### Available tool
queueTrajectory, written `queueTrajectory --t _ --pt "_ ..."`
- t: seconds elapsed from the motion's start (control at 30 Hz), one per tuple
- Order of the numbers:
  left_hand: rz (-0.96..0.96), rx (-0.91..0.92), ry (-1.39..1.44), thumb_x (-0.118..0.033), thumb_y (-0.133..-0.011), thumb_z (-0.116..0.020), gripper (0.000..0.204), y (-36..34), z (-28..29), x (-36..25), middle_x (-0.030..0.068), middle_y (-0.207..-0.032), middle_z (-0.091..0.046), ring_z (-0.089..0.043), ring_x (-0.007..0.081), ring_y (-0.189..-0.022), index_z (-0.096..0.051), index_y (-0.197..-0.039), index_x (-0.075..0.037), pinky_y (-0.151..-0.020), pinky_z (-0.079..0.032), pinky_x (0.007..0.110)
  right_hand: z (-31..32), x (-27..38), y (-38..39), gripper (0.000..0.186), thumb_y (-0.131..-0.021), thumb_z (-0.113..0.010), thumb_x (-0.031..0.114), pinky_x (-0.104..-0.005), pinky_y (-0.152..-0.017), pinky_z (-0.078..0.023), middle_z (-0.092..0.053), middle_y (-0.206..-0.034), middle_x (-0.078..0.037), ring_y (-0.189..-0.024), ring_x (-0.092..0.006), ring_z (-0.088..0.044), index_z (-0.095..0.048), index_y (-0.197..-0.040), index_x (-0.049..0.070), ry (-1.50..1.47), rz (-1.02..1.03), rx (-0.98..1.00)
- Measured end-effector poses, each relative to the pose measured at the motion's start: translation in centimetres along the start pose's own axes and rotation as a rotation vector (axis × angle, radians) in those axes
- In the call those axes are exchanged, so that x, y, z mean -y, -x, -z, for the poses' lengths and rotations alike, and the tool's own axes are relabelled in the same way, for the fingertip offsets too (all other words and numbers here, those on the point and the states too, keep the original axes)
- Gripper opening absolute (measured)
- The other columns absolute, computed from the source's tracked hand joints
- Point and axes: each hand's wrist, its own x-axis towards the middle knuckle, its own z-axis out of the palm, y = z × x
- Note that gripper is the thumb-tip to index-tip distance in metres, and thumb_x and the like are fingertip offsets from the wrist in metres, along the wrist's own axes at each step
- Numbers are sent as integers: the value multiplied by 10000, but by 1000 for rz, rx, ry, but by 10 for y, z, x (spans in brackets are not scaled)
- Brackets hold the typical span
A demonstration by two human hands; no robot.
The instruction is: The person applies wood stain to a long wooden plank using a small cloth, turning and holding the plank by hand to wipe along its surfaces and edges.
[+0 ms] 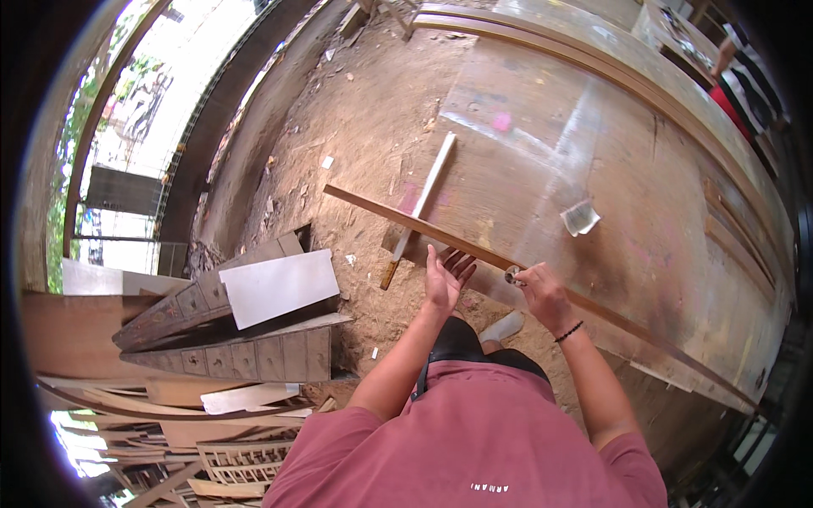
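Just short of the wood, on its near side, left hand (444,279) open: palm turned up, fingers loosely spread toward the strip's lower edge. Cannot tell whether touching or just beside. To the right of that, right hand (546,295) closed at thumb and fingers on a small pale wad (511,274), held up against the wood. Paper or cloth, cannot tell. Of the two hands, seemingly closer to the wood with the right.

Directly ahead of both, long wooden strip (381,211), long axis slanting across the front. Runs from ahead and to the left of the left hand, past the right fingers, then on to the right of the right wrist, drawing nearer to the body's side of the table along the way. Beyond the left fingertips, crosses over a white-faced stick (436,172), set steeply athwart it.

Farther out, ahead of the right hand, painted tabletop (652,262) with a crumpled paper (580,218) on it. Farthest ahead, long brown rails (542,39) along the table's other side; past these, far to the right, another person (752,78).
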Motion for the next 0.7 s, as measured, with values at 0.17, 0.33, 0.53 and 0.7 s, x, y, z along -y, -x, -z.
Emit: queueTrajectory --t 0.17,0.33,0.53,0.7 --pt "-60 -66 10 -710 -1017 -469 815 -6 11 -41 179 -1375 -555 -577 318 -1273 -434 -1435 -11 -1131 -456 471 -44 19 -51 262 -823 -694 -78 -424 -829 -530 -637 -952 -139 -938 -346 -617 -644 -1057 27 -4 -2 24" --pt "-145 -110 85 -671 -1030 -491 765 -26 37 -85 167 -1351 -570 -581 295 -1268 -442 -1420 -15 -1128 -462 447 -85 37 -97 238 -835 -691 -63 -434 -833 -522 -639 -957 -153 -941 -359 -615 -658 -1056 19 -17 -44 57" --pt "-242 -145 222 -641 -1042 -493 719 -52 60 -137 146 -1306 -586 -580 280 -1253 -475 -1380 -6 -1129 -462 436 -129 57 -156 213 -843 -701 -47 -450 -820 -514 -639 -958 -167 -929 -372 -610 -658 -1042 13 -47 -67 89" --pt "-255 -178 306 -654 -1043 -467 723 -70 83 -172 144 -1273 -603 -595 274 -1208 -519 -1347 0 -1114 -464 436 -168 71 -198 193 -848 -722 -31 -444 -810 -508 -629 -947 -167 -920 -375 -606 -651 -1023 10 -131 -152 120"
